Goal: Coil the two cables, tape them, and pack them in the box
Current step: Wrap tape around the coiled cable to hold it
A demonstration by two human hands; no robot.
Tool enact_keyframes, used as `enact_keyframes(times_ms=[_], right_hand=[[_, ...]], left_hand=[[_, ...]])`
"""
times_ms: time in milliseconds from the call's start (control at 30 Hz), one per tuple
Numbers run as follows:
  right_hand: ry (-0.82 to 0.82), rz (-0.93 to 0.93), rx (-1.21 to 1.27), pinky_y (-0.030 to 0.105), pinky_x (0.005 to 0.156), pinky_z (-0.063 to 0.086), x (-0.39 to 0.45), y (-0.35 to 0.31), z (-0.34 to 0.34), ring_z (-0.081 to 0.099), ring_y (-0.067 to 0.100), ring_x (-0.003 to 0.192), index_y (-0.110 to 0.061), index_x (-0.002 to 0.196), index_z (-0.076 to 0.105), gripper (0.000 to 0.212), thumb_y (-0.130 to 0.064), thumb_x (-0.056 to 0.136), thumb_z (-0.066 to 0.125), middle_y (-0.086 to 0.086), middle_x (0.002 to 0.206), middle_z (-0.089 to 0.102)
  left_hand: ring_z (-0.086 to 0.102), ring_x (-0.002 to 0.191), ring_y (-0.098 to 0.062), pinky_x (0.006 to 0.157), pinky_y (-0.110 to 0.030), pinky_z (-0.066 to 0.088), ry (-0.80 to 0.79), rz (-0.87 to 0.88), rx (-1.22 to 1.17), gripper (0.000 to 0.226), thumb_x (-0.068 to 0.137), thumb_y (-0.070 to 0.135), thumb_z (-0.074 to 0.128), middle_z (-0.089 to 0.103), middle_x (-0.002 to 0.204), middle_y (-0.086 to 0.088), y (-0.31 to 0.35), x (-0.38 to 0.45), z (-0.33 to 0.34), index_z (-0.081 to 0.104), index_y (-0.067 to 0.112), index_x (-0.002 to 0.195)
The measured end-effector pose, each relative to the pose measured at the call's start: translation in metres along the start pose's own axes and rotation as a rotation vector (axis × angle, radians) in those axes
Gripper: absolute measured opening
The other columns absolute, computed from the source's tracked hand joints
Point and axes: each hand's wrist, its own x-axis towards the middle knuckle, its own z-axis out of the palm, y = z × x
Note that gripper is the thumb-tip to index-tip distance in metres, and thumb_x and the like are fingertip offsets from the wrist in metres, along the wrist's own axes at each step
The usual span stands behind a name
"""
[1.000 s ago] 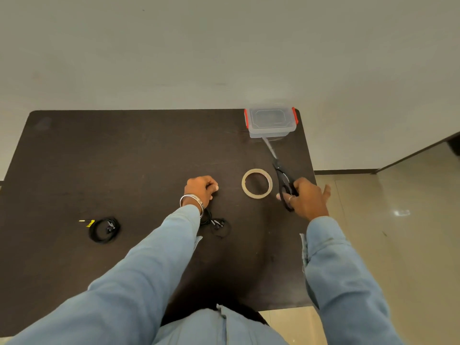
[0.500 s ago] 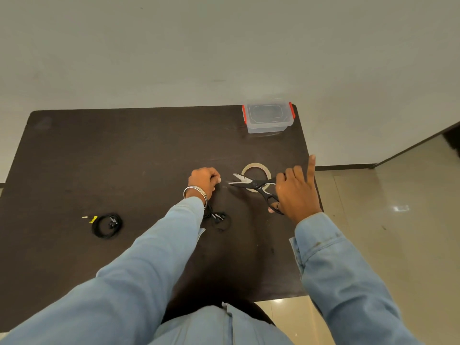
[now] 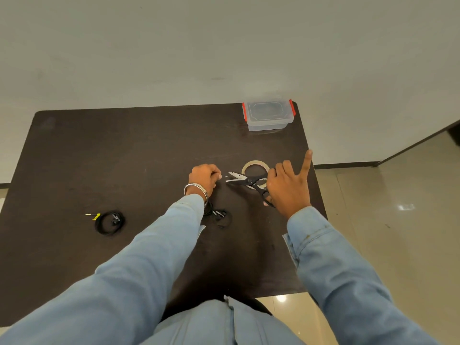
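My right hand (image 3: 288,188) grips black scissors (image 3: 249,181) by the handles, one finger sticking up; the blades are open and point left toward my left hand (image 3: 204,178). The left hand's fingers are curled at the table, with what may be a tape end at the fingertips; a coiled black cable (image 3: 219,215) lies just below its wrist. A tape roll (image 3: 255,166) lies flat behind the scissors. A second coiled black cable (image 3: 109,222) with a yellow tag sits at the left. The clear box (image 3: 268,115) with red clips stands lidded at the far right corner.
The dark table (image 3: 124,158) ends just right of my right hand, with tiled floor (image 3: 385,232) beyond. A pale wall rises behind the table's far edge.
My right hand swung the scissors from pointing at the box round to point left at my left hand, and the blades have opened. The left hand stayed put.
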Motion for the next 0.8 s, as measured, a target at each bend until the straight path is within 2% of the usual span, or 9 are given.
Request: enact_keyframes(times_ms=[200,500,667,800], right_hand=[[0.027,-0.04,-0.02,0.068,0.106,-0.01,0.009,-0.001,-0.007,0.043,0.028,0.126,-0.015,0.116,0.058,0.034,-0.035,0.089,0.06,0.009,0.121,0.058],[0.015,-0.052,-0.034,0.055,0.114,-0.006,0.013,0.001,-0.004,0.044,0.034,0.128,-0.013,0.115,0.059,0.031,-0.032,0.091,0.06,0.011,0.118,0.063],[0.005,-0.021,0.003,0.064,0.112,0.0,0.009,0.001,-0.001,0.039,0.031,0.129,-0.015,0.11,0.06,0.031,-0.036,0.088,0.062,0.009,0.115,0.064],[0.005,-0.023,-0.044,0.07,0.107,0.007,0.006,0.0,0.006,0.039,0.029,0.125,-0.015,0.11,0.06,0.036,-0.043,0.087,0.06,0.01,0.117,0.057]], left_hand=[[0.067,0.073,-0.021,0.081,-0.035,0.057,-0.005,0.036,0.038,0.013,0.091,0.016,0.056,0.069,0.094,-0.008,0.001,-0.003,-0.001,0.069,0.013,0.095],[0.066,0.075,-0.022,0.08,-0.032,0.056,-0.002,0.034,0.031,0.014,0.092,0.015,0.056,0.068,0.097,-0.008,0.001,-0.005,-0.001,0.069,0.011,0.097],[0.065,0.075,-0.021,0.078,-0.03,0.054,-0.002,0.01,0.003,0.014,0.092,0.015,0.055,0.068,0.096,-0.008,-0.001,-0.006,-0.001,0.068,0.012,0.095],[0.065,0.073,-0.021,0.073,-0.028,0.053,0.003,-0.023,-0.034,0.015,0.093,0.013,0.051,0.067,0.093,-0.009,-0.002,-0.009,0.001,0.065,0.012,0.09]])
